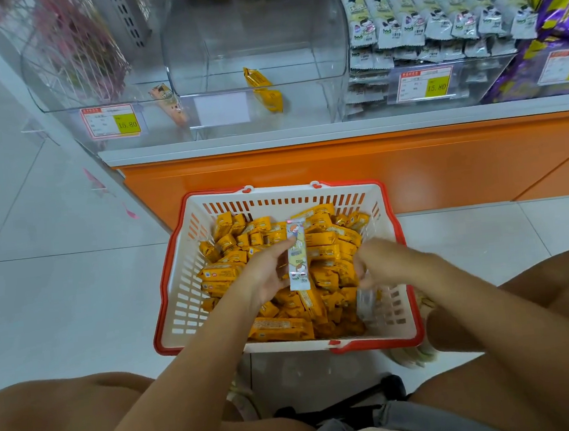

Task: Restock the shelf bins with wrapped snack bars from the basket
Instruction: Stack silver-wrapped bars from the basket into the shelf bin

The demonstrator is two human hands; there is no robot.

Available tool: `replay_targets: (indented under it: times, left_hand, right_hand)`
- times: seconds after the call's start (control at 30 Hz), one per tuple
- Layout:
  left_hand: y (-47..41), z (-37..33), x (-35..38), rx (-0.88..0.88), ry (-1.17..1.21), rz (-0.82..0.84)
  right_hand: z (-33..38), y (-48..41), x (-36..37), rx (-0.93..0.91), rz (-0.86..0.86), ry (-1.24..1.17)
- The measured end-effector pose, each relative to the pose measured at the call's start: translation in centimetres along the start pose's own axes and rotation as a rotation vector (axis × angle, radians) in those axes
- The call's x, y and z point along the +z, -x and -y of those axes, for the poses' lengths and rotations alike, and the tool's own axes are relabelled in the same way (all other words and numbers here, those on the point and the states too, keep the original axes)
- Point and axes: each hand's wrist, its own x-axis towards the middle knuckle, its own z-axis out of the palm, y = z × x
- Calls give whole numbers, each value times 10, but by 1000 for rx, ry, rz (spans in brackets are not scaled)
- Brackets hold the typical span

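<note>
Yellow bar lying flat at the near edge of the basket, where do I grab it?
Pinch the yellow bar across its narrow width, near the middle, coming straight down from above. It lies flat on top of the pile, long side toward you, and the basket walls block any sideways reach. The left hand grips a white bar.

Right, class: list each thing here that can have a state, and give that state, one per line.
Basket: heaped with yellow bars.
Middle bin: nearly empty, holds a lone yellow bar.
Left bin: nearly empty, one orange bar.
Right bin: well stocked with pale packs.
Left hand: grips a pale bar upright.
Right hand: blurred, grip unclear.
</note>
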Motion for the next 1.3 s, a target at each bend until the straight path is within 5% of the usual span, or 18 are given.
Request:
replay_targets:
  times: [0.2,0.47,0.73,0.97,1.13,1.3]
  left_hand:
    - [9,-2,14,-75,-72,237]
    - [23,-10,34,-65,105,458]
    - [34,-33,54,161,32,254]
    - [46,-86,75,382,214,142]
    - [62,-116,94,403,290,311]
    - [71,-156,117,535,78,366]
  right_hand:
    - [4,25,-72,-132,-62,-340]
    - [4,15,-90,69,-176,-657]
    - [18,24,-98,22,-415,-1021]
    - [52,63,-98,-119,-777,-466]
    - [67,66,-112,-79,-997,-383]
    - [51,75,-152,-126,-1231,-454]
